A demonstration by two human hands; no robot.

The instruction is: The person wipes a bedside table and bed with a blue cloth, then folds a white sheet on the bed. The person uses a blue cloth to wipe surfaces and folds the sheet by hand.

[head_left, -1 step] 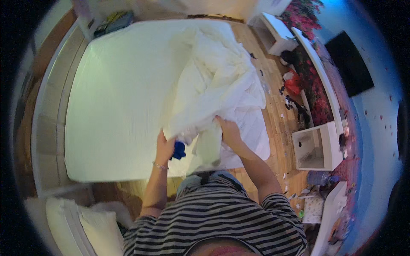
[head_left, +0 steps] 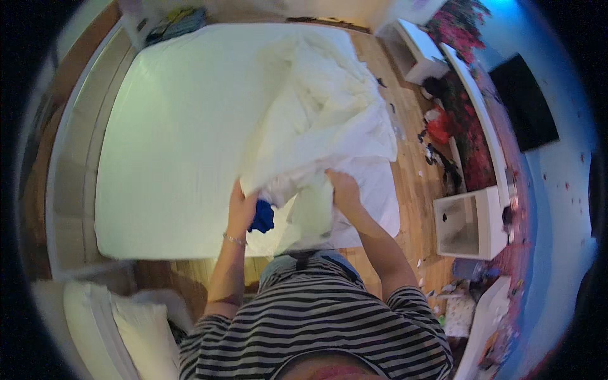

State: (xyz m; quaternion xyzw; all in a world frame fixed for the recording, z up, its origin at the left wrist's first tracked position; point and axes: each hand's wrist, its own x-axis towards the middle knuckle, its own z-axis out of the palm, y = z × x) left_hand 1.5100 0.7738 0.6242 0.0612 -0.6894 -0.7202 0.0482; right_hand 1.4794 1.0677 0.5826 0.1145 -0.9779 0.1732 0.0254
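Note:
A crumpled white duvet cover (head_left: 323, 120) lies bunched on the right half of a bed with a bare white mattress (head_left: 183, 126). My left hand (head_left: 240, 206) grips the near edge of the cover, lifted off the mattress. My right hand (head_left: 342, 187) holds the same edge a little further right. A fold of the cover hangs down between my hands. A small blue cloth (head_left: 261, 217) shows just below my left hand, under the lifted edge. I stand at the foot side of the bed, in a striped shirt.
White pillows (head_left: 133, 329) lie on the floor at lower left. A white cube side table (head_left: 468, 221) stands on the wooden floor to the right, with scattered clutter, a red bag (head_left: 438, 132) and a white shelf (head_left: 418, 54) beyond. A dark screen (head_left: 522, 101) hangs on the right wall.

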